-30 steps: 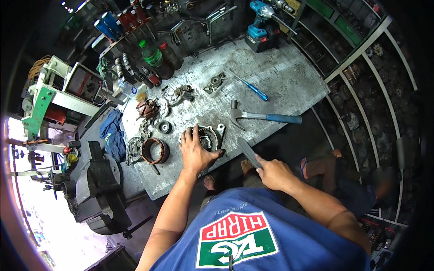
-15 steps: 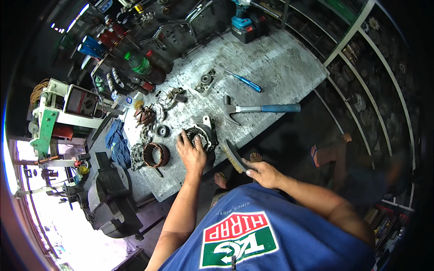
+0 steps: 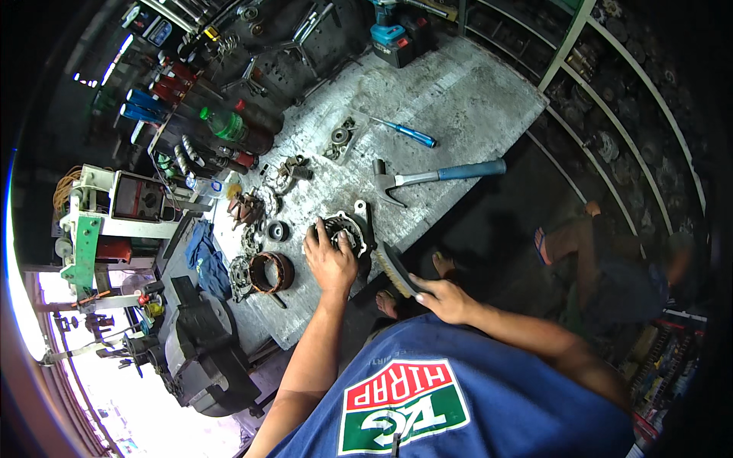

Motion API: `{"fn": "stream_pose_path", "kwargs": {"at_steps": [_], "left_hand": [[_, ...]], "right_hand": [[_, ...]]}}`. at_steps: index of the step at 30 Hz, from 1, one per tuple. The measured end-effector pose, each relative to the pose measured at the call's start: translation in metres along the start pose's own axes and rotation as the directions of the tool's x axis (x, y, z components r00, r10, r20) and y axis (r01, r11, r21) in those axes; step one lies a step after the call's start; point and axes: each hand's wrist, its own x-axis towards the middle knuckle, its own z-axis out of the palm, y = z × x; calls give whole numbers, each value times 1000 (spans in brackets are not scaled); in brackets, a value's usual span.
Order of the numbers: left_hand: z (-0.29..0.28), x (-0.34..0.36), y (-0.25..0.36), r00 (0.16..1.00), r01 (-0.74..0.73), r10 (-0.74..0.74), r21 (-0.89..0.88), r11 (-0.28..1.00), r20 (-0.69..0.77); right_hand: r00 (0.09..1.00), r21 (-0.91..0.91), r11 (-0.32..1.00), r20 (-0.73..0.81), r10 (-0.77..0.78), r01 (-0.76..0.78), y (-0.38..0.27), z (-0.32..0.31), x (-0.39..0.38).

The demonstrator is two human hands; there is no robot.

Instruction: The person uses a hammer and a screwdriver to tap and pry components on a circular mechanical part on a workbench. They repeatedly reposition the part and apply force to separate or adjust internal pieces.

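My left hand (image 3: 331,262) is closed over the near left side of a round metal alternator housing (image 3: 366,227), its fingers curled onto the rim. The housing lies near the front edge of the workbench (image 3: 466,99), a lug sticking out at its far side. My right hand (image 3: 448,301) grips a bristle brush (image 3: 396,272) by its near end. The brush slants up to the housing's right side; whether its far tip touches cannot be made out. Left of my left hand lie a copper-wound stator ring (image 3: 285,269) and a small black pulley (image 3: 278,230).
A claw hammer (image 3: 450,171) and blue screwdriver (image 3: 412,134) lie beyond the housing. Loose parts, including a claw-shaped rotor (image 3: 246,208), are at left. Bottles (image 3: 227,124) and a cordless drill (image 3: 391,44) stand farther back. A bench vise (image 3: 206,362) is lower left. Another person's leg (image 3: 561,238) shows at right.
The view has turned slightly. The brush's far end has come closer to the housing's right side. My left hand stays on the housing.
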Motion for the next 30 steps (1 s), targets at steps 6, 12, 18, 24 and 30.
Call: {"fn": "stream_pose_path", "kwargs": {"at_steps": [6,12,18,24,30], "left_hand": [[-6,1,-2,998,-50,49,14,999,42],[0,2,1,1000,6,-6,-6,1000,3],[-8,-9,-4,988,-138,143,93,986,-49],[-14,-32,-15,937,-293,290,-16,956,194],[-25,-27,-65,983,-147,182,-615,775,-6]], "right_hand": [[987,8,998,-148,61,-60,-21,-9,139],[991,-44,999,-128,-27,22,-26,-8,98],[980,-140,984,-179,82,-108,-2,-46,-28],[962,7,999,-272,38,-38,-15,-45,-1],[972,-9,995,-215,-99,99,-22,-35,-4]]}}
